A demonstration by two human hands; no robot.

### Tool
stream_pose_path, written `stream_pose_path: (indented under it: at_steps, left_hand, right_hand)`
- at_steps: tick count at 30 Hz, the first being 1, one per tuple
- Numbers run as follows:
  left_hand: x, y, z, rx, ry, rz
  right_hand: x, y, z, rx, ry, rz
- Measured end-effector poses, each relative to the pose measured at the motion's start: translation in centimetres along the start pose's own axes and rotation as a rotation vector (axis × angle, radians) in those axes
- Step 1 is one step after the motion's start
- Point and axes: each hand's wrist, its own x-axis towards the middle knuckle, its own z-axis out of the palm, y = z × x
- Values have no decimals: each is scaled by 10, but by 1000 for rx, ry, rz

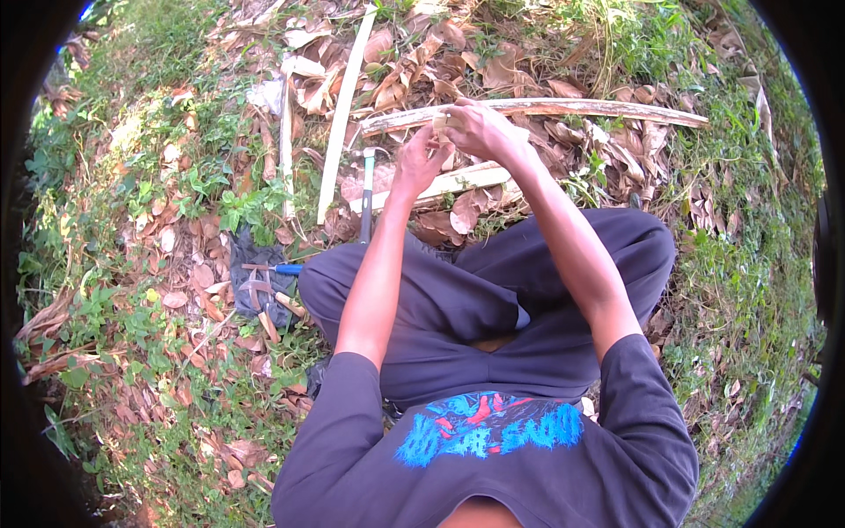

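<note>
Both my hands are raised close together in front of my crossed legs. My right hand [486, 134] is closed, with a small tan, flat-looking piece [441, 124] at its fingertips; its kind is not clear. Just below and to the left, my left hand [422, 160] has its fingers drawn together near that piece, and what they hold is hidden. Behind the hands lies a long, slightly bowed wooden strip [598, 108] with a rough brown and whitish surface. Nearer to me, a pale split piece of wood [458, 182] rests on the leaves, partly under my arms.
A long pale wooden strip [346, 114] and a shorter one [287, 145] lie to the left. Beside my left knee are a hammer-like tool [367, 198] and a blue-handled tool [287, 268] on dark sheeting [246, 255]. Dry leaves [207, 275] and grass cover the ground.
</note>
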Motion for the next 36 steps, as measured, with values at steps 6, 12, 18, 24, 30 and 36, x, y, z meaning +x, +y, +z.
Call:
stream_pose_path:
  at_steps: [6,12,18,24,30,36]
  left_hand:
    - [-2,-13,9,30,107,10]
    - [2,-19,7,-54,110,5]
    - [0,-17,13,0,114,-29]
    - [-2,-20,12,11,118,-33]
    - [-1,-16,10,-33,73,-32]
    - [0,-21,11,-41,94,-39]
  right_hand:
    - [7,-12,-38,143,-58,57]
    - [2,-14,-41,33,-17,162]
    - [1,-18,-43,-27,-119,178]
    - [2,-21,-46,-24,-164,181]
    - [-4,-21,-49,25,-111,189]
    - [-5,-4,-27,-7,23,68]
